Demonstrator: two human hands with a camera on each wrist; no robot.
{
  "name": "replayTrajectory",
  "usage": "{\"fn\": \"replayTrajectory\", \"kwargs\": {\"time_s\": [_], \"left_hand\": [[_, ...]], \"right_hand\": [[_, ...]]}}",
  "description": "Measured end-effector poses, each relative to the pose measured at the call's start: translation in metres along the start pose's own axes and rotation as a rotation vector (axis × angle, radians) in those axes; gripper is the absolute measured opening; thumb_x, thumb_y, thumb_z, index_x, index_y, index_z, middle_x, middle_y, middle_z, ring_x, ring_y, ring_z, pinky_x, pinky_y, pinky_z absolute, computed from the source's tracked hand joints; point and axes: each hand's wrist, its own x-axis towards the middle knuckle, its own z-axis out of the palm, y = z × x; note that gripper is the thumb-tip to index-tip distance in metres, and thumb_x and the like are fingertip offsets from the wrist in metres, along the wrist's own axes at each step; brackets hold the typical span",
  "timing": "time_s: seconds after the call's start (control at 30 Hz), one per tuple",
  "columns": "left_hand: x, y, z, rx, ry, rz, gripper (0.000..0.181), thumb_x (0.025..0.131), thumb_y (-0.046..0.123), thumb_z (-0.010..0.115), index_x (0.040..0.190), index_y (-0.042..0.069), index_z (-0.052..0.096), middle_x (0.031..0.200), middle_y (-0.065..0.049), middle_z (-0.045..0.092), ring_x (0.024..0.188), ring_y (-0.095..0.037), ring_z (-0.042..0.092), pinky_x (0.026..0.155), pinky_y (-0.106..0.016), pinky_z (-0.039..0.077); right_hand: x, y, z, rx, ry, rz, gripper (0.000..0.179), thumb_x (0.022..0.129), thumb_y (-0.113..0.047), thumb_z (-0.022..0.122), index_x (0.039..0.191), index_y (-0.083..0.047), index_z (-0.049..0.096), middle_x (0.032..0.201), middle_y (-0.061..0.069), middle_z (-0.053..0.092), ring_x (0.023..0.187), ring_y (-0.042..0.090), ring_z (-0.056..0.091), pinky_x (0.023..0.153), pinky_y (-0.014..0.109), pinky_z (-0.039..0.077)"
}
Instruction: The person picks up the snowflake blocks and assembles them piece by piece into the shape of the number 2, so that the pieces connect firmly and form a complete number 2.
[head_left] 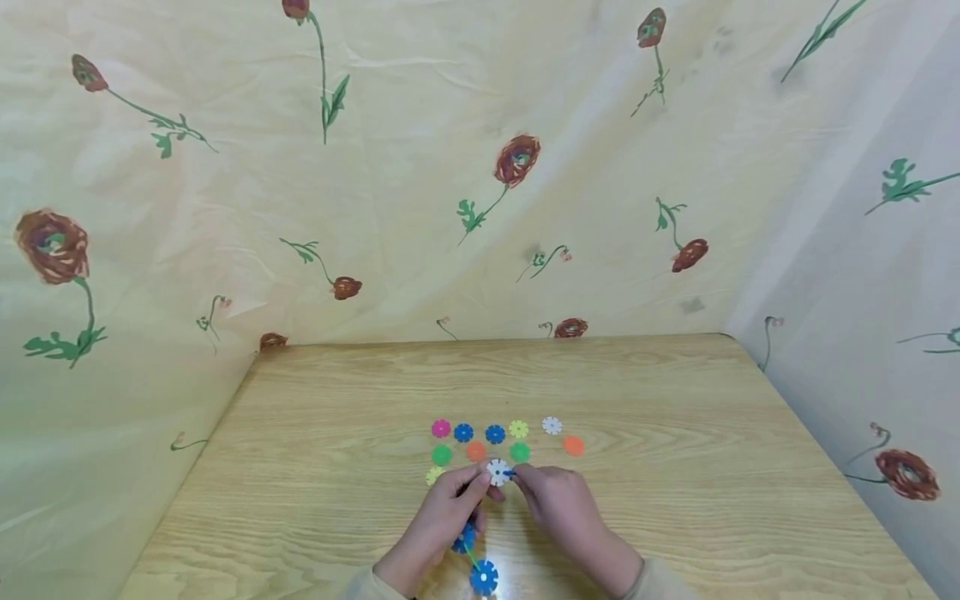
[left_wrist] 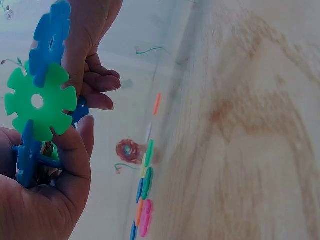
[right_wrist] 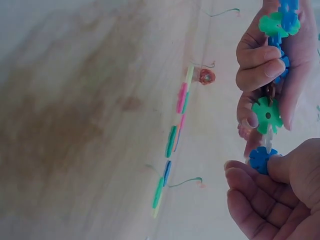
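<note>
My left hand grips a chain of interlocking snowflake discs. Out of its lower side hang a blue disc and, edge-on green between, another blue disc; in the left wrist view the green disc faces the camera. At the chain's upper end a white disc shows beside the left thumb. My right hand pinches a small blue disc between thumb and fingers, and it touches the white disc's edge. A green disc sits by the left fingertips. Part of the chain is hidden inside the left hand.
Beyond the hands, loose discs lie in rough rows on the wooden table: pink, blue, white, orange, green and yellow. A flower-patterned sheet hangs behind and at both sides.
</note>
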Motion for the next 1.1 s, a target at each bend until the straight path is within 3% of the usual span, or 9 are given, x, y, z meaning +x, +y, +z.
{"fn": "replayTrajectory", "kwargs": {"time_s": [0.3,0.43,0.53,0.67,0.83,0.93,1.1], "left_hand": [[0.004,-0.002,-0.005,-0.009,-0.060,-0.041,0.034,0.101,0.033,0.054,0.110,0.001,0.060,0.093,-0.011,0.067,0.055,-0.010,0.054,0.052,-0.022,0.047],[0.006,-0.004,-0.007,-0.045,-0.081,-0.059,0.037,0.098,0.035,0.059,0.107,-0.001,0.062,0.086,-0.007,0.066,0.054,-0.010,0.054,0.052,-0.023,0.048],[0.007,-0.004,-0.008,-0.064,-0.083,-0.081,0.039,0.097,0.035,0.062,0.108,-0.003,0.063,0.082,-0.005,0.064,0.055,-0.010,0.054,0.053,-0.024,0.049],[0.006,-0.003,-0.013,-0.084,-0.054,-0.103,0.042,0.096,0.036,0.062,0.108,-0.005,0.061,0.082,-0.004,0.062,0.058,-0.010,0.055,0.056,-0.025,0.052],[0.004,-0.001,-0.018,-0.117,-0.045,-0.088,0.041,0.097,0.034,0.061,0.104,-0.006,0.057,0.082,-0.004,0.060,0.060,-0.009,0.055,0.059,-0.025,0.052],[0.003,0.000,-0.019,-0.130,-0.050,-0.076,0.039,0.097,0.034,0.061,0.101,-0.005,0.055,0.079,-0.002,0.057,0.060,-0.009,0.054,0.059,-0.024,0.052],[0.002,0.002,-0.021,-0.142,-0.048,-0.075,0.034,0.098,0.034,0.060,0.098,0.000,0.055,0.075,0.000,0.055,0.060,-0.009,0.053,0.059,-0.024,0.051]], "right_hand": [[-0.003,0.002,0.005,0.037,-0.019,0.000,0.007,0.087,-0.008,0.073,0.092,-0.013,0.072,0.077,-0.003,0.071,0.068,0.006,0.065,0.062,0.022,0.054],[-0.003,0.002,0.005,0.080,-0.041,-0.027,0.006,0.089,-0.010,0.071,0.095,-0.013,0.072,0.084,-0.003,0.073,0.077,0.008,0.068,0.067,0.024,0.055],[0.000,0.005,0.002,0.097,-0.075,-0.020,0.009,0.088,-0.011,0.072,0.097,-0.012,0.072,0.084,-0.004,0.071,0.070,0.004,0.064,0.061,0.021,0.052],[0.007,0.016,-0.004,0.084,-0.120,0.088,0.015,0.085,-0.012,0.076,0.099,-0.009,0.072,0.080,-0.003,0.068,0.060,0.001,0.053,0.053,0.019,0.045],[0.013,0.041,-0.005,0.002,-0.152,0.249,0.019,0.084,-0.012,0.076,0.101,-0.007,0.071,0.093,0.006,0.067,0.073,0.017,0.063,0.063,0.032,0.053],[0.013,0.057,-0.004,-0.072,-0.176,0.297,0.026,0.084,-0.011,0.076,0.108,-0.004,0.069,0.097,0.012,0.062,0.078,0.025,0.061,0.063,0.038,0.053],[0.011,0.071,-0.005,-0.163,-0.230,0.327,0.035,0.081,-0.008,0.078,0.112,-0.003,0.064,0.087,0.015,0.054,0.070,0.027,0.055,0.052,0.038,0.048]]}}
